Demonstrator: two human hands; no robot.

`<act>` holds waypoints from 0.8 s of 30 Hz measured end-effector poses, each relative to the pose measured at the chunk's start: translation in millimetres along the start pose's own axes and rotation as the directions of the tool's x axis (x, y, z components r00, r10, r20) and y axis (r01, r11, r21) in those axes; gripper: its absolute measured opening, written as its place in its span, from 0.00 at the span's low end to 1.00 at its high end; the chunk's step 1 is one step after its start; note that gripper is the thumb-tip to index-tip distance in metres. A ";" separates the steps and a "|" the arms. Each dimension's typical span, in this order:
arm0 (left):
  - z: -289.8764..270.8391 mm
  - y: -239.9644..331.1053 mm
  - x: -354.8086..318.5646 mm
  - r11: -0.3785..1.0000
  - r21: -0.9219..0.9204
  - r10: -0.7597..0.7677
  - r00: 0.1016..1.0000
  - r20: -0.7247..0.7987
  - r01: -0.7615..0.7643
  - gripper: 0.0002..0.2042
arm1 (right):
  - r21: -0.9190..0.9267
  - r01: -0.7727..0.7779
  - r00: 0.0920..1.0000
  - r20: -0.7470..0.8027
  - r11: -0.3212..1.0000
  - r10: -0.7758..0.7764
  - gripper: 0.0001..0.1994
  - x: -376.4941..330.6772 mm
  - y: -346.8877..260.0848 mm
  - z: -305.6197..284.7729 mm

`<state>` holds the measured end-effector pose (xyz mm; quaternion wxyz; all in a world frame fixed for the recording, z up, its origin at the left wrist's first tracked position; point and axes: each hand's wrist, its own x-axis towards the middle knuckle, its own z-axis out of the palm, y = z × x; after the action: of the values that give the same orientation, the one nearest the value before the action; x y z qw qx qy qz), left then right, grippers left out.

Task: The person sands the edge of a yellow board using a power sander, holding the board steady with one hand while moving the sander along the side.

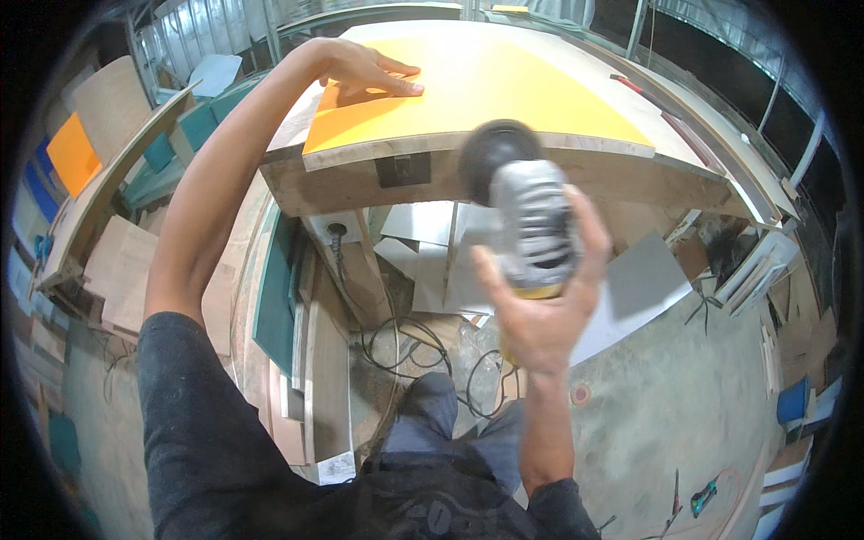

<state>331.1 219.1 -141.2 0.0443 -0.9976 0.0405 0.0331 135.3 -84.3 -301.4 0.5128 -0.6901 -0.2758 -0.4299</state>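
1. Our left arm (225, 180) stretches well forward, bent at the elbow, its forearm bare.
2. Our left grip (355, 70) faces downward, wrist bent, fingers (402, 88) parted and pointing right.
3. Our right forearm (547, 423) stands nearly upright.
4. Our right grip (545, 328) curls closed, thumb (490, 274) on its left side.

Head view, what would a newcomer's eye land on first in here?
Most likely the bright yellow-orange panel lying on the wooden bench at top centre, with the left hand resting near its left end. Next, the blurred grey power tool in the right hand, its round black disc overlapping the panel's near edge in view, though contact is unclear. Below, dark cable loops across the floor by the person's legs.
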 end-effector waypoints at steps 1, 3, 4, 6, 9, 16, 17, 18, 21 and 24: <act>5.0 -1.5 -1.3 1.000 -0.026 0.014 1.000 -0.023 -0.015 0.50 | 0.008 0.029 0.999 0.029 1.000 -0.029 0.45 -4.0 -5.1 11.4; 17.0 -10.0 -6.9 0.997 -0.074 0.028 0.997 -0.071 -0.033 0.50 | 0.071 0.014 0.994 0.109 0.997 -0.021 0.44 -12.8 -14.7 33.1; 20.2 -16.1 -4.8 0.996 -0.029 0.087 0.993 -0.076 -0.090 0.53 | 0.085 -0.029 0.992 0.128 0.996 0.018 0.44 -16.9 -22.3 41.5; 23.7 -21.6 -4.3 0.994 -0.045 0.094 0.992 -0.085 -0.098 0.54 | 0.079 -0.056 0.990 0.133 0.995 0.045 0.44 -18.5 -27.8 47.2; 25.7 -19.6 -12.7 0.993 -0.048 0.107 0.989 -0.098 -0.112 0.55 | 0.004 -0.003 0.997 0.078 1.000 0.003 0.44 -12.7 -21.1 41.8; 29.0 -20.6 -8.3 0.991 -0.057 0.118 0.986 -0.116 -0.125 0.55 | 0.003 -0.118 0.992 -0.046 0.993 0.118 0.42 5.2 18.1 0.5; 31.2 -21.2 -8.7 0.990 -0.063 0.120 0.986 -0.115 -0.128 0.55 | -0.011 -0.175 0.983 -0.060 0.985 0.174 0.42 7.2 19.6 -5.0; 29.9 -20.8 -9.1 0.989 -0.066 0.124 0.985 -0.119 -0.133 0.55 | 0.009 -0.207 0.975 -0.080 0.978 0.207 0.42 9.8 20.9 -11.0; 26.6 -18.2 -10.1 0.990 -0.041 0.131 0.983 -0.130 -0.137 0.55 | 0.038 -0.238 0.962 -0.130 0.971 0.241 0.41 12.9 20.9 -21.6; 26.5 -17.7 -12.5 0.987 -0.076 0.129 0.981 -0.147 -0.141 0.56 | 0.007 -0.144 0.980 -0.135 0.989 0.144 0.42 4.3 19.0 -16.2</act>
<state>318.4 240.1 -165.1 -0.0041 -0.9934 0.1098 -0.0334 147.9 -106.0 -304.9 0.5590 -0.6783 -0.1889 -0.4379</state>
